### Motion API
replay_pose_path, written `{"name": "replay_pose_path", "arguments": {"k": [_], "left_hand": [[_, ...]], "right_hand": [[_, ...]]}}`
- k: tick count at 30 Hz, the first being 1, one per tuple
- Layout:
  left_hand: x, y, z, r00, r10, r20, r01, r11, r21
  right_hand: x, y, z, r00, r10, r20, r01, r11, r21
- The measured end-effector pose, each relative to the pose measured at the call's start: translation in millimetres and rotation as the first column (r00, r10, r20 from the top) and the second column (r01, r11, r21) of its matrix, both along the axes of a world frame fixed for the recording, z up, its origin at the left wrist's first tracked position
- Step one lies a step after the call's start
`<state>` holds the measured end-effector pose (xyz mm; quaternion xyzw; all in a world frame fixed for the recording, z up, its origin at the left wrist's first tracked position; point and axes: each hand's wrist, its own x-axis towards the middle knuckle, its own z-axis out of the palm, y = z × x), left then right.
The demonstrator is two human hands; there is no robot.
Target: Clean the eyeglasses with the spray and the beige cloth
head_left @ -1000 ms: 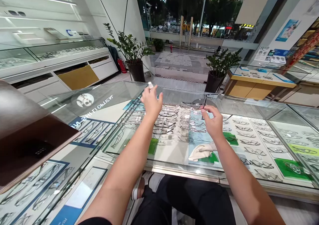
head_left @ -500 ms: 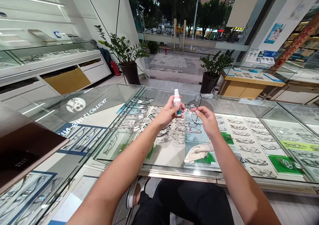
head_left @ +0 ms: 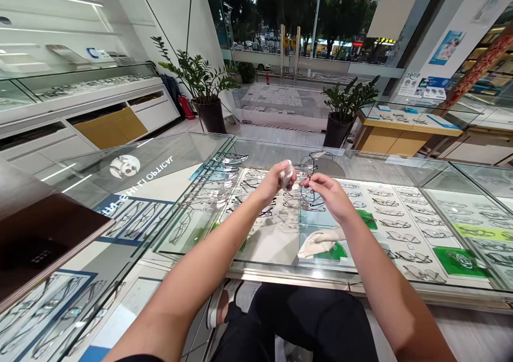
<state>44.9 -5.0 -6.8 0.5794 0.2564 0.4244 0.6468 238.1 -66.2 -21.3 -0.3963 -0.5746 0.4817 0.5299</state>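
Observation:
My left hand [head_left: 274,180] is closed around a small white spray bottle [head_left: 287,174], its top angled toward the glasses. In my right hand [head_left: 327,189], the fingers pinch a pair of thin dark-rimmed eyeglasses [head_left: 308,164] by the middle, one round lens above the other. Both hands are over the glass display counter [head_left: 276,268], with bottle and glasses close to each other. A crumpled cream cloth [head_left: 318,243] lies below my right hand, partly covering a green card [head_left: 337,252].
Rows of eyeglass frames [head_left: 395,224] lie in the counter's display. A dark brown panel [head_left: 48,234] juts in at left. Beyond the counter stand two potted plants [head_left: 212,113], a red fire extinguisher [head_left: 185,107] and glass doors with tall handles [head_left: 282,52].
My left hand has turned the spray bottle from upright to tilted toward the glasses. The glasses have shifted slightly left, closer to the bottle. The cloth stays where it was.

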Motion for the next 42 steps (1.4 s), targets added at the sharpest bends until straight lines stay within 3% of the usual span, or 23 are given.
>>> {"name": "replay_pose_path", "arguments": {"k": [3, 7, 17, 22, 29, 36, 38, 42], "left_hand": [[2, 0, -2.7, 0.987, 0.108, -0.120, -0.090, 0.985, 0.145], [3, -1, -0.4, 0.972, 0.145, -0.183, -0.105, 0.973, 0.208], [5, -4, 1.2, 0.971, 0.119, -0.207, -0.067, 0.968, 0.241], [4, -6, 1.6, 0.969, 0.086, -0.231, -0.031, 0.972, 0.231], [9, -6, -9.3, 0.932, 0.048, -0.359, 0.074, 0.945, 0.318], [11, -7, -13.6, 0.950, 0.016, -0.312, 0.082, 0.951, 0.299], [8, -3, -11.5, 0.961, 0.058, -0.270, 0.033, 0.947, 0.320], [-7, 11, -6.7, 0.948, 0.280, -0.152, -0.209, 0.908, 0.364]], "right_hand": [[-1, -1, -0.6, 1.000, 0.023, 0.015, -0.023, 1.000, -0.019], [-2, -2, -1.5, 0.999, 0.046, -0.006, -0.046, 0.998, -0.030], [-1, -2, -1.1, 0.998, 0.056, -0.031, -0.057, 0.998, -0.027], [0, -2, 2.5, 0.996, -0.003, -0.089, 0.001, 1.000, -0.031], [5, 4, 3.1, 0.954, -0.118, -0.277, 0.111, 0.993, -0.039], [4, 3, 3.3, 0.955, -0.124, -0.270, 0.116, 0.992, -0.043], [5, 3, 3.4, 0.957, -0.125, -0.261, 0.118, 0.992, -0.043], [12, 6, 1.9, 0.947, -0.123, -0.295, 0.115, 0.992, -0.046]]}}
